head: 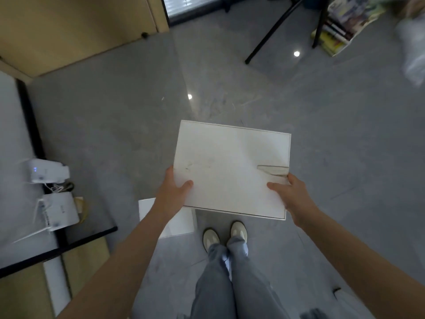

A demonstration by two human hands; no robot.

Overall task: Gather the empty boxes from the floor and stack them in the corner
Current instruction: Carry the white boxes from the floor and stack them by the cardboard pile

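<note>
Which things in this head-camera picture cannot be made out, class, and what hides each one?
- Fingers of both hands, left and right: under the white box.
- Second white box on the floor: partly covered by the left forearm and the held box.
- Pale object at the right edge: blurred, cut off.
- Book titles: too small.

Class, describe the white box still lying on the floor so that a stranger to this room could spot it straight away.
Start at the grey floor and find the person's shoes. Just to their left lies a small white box, partly hidden under the left forearm. Unlike the larger white box, gripped by the left hand and right hand, nobody is touching it.
</note>
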